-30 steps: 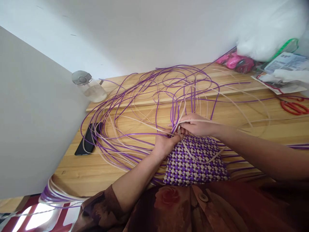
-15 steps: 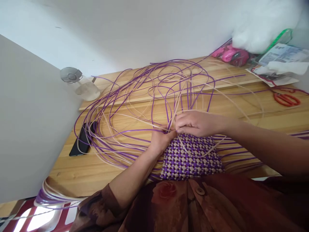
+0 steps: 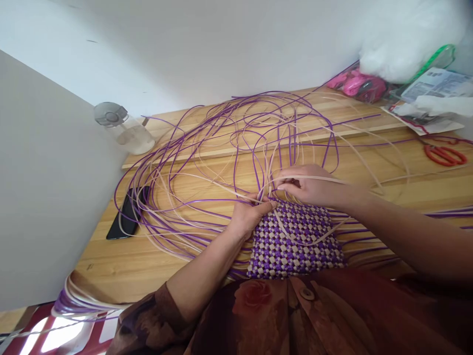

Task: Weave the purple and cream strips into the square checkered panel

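A purple and beige checkered woven panel (image 3: 295,241) lies against my shirt front, long loose strips fanning out from its edges. My left hand (image 3: 249,217) pinches its upper left corner, thumb on top and fingers partly hidden beneath. My right hand (image 3: 308,185) is just above the panel's top edge, fingers curled inward close to the loose strips; what the fingertips hold, if anything, is hidden. One beige strip (image 3: 318,178) runs across the back of that hand. Another beige strip (image 3: 303,243) loops down over the panel's face.
Purple and beige strips (image 3: 177,143) sprawl over the wooden table (image 3: 107,278). A black phone (image 3: 127,212) lies partly under them at left, near a clear bottle (image 3: 135,138). At right are red-handled scissors (image 3: 445,155), papers (image 3: 436,86) and a pink bundle (image 3: 364,86).
My right hand has moved slightly up and right, away from my left thumb, and a beige strip now crosses over it. My left hand keeps its hold on the corner.
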`<state>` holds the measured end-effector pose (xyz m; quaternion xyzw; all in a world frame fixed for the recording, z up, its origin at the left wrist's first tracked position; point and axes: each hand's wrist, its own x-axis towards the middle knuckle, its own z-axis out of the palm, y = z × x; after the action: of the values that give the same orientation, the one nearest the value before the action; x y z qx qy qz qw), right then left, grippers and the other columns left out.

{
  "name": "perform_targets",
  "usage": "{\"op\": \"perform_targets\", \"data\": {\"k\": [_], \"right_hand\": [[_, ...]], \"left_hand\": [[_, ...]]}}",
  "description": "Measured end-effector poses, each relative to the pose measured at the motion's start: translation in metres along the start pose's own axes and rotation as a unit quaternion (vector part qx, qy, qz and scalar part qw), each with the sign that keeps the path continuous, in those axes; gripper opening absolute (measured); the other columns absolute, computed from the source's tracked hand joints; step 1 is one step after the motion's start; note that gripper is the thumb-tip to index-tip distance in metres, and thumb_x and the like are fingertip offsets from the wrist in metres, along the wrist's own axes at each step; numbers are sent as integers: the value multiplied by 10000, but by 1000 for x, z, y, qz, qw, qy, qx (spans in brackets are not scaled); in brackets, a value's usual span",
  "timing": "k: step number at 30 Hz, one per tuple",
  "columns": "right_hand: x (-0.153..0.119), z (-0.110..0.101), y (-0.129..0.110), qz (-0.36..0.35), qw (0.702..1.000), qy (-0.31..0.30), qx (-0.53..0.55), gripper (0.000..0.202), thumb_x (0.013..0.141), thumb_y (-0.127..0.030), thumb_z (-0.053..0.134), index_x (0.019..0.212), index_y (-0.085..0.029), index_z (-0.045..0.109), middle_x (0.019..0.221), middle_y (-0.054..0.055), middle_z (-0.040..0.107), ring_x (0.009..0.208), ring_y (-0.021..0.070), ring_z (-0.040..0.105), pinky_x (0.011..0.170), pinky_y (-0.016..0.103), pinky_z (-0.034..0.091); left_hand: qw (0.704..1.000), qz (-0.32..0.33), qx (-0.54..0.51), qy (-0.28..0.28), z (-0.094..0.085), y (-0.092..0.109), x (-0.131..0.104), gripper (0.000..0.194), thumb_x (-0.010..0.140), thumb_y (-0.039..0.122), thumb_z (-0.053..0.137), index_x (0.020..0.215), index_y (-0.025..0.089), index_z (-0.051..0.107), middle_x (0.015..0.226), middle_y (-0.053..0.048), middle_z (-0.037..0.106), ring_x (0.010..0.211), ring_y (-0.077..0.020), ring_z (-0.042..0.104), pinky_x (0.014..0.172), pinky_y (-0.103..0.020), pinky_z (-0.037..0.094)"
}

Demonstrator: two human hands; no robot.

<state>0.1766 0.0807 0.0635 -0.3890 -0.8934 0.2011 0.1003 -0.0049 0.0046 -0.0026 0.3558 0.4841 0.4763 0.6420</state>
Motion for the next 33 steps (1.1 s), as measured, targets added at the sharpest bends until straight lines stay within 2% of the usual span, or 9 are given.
{"op": "perform_targets", "data": {"k": [3, 6, 12, 16, 19, 21, 25, 29, 33], "right_hand": [[-16, -6, -11, 16, 997, -67, 20, 235, 922, -311, 476, 817, -185, 644, 764, 12, 659, 700, 145, 550, 642, 266, 322], [-19, -6, -17, 36, 991, -119, 44, 246, 922, -307, 454, 786, -179, 615, 742, 10, 623, 691, 139, 534, 634, 263, 314], [-15, 18, -22, 94, 993, -39, 53, 284, 922, -335, 425, 705, -175, 511, 681, 6, 561, 656, 133, 487, 613, 268, 285], [-11, 27, -17, 140, 982, -39, 118, 300, 887, -407, 471, 714, -173, 545, 679, 2, 566, 658, 134, 501, 606, 260, 304], [-5, 25, -13, 130, 980, -46, 143, 263, 846, -394, 505, 743, -169, 591, 709, 5, 584, 687, 137, 507, 625, 259, 321], [-2, 23, -12, 124, 974, -63, 179, 250, 813, -372, 505, 675, -169, 554, 642, -10, 517, 634, 120, 462, 596, 257, 301], [-1, 26, -12, 170, 932, -68, 312, 280, 761, -368, 501, 571, -185, 408, 540, -47, 333, 498, 74, 295, 507, 258, 202], [-7, 32, -9, 203, 916, -47, 341, 299, 745, -365, 527, 558, -189, 373, 521, -54, 291, 481, 67, 256, 490, 263, 146], [-9, 33, -7, 193, 915, -40, 351, 289, 748, -358, 526, 559, -186, 392, 533, -52, 312, 490, 68, 264, 490, 261, 166]], "left_hand": [[1000, 11, 8, 1, 0, 0, 0, 303, 611, 343, 841, 757, 157, 650, 656, 28, 600, 577, -95, 500, 592, -234, 366], [998, 46, 18, 24, 1, 0, -1, 304, 616, 319, 844, 791, 163, 650, 686, 34, 610, 612, -93, 517, 622, -226, 389], [999, 37, 2, 28, 2, -1, 1, 352, 655, 417, 823, 697, 158, 588, 611, 37, 571, 545, -80, 461, 549, -220, 332], [999, -29, -25, 17, 3, 0, 7, 286, 635, 358, 805, 711, 137, 639, 613, 1, 604, 535, -98, 488, 538, -235, 344], [998, -58, -37, 5, 5, 6, 10, 196, 627, 292, 764, 677, 144, 645, 592, 3, 596, 519, -98, 478, 529, -238, 338], [999, -50, -18, 2, 6, 10, 11, 163, 623, 266, 747, 639, 158, 626, 559, 23, 558, 500, -87, 440, 518, -235, 312], [1000, -25, 1, 7, 6, 13, 12, 170, 619, 261, 732, 610, 169, 589, 539, 41, 504, 491, -81, 391, 513, -237, 285], [999, -27, -10, 25, 6, 8, 12, 178, 610, 281, 736, 680, 165, 620, 608, 19, 571, 540, -105, 468, 548, -243, 333], [1000, -10, -7, 18, 8, 2, 10, 276, 634, 361, 784, 692, 171, 592, 618, 21, 572, 546, -101, 478, 553, -239, 344]]}}
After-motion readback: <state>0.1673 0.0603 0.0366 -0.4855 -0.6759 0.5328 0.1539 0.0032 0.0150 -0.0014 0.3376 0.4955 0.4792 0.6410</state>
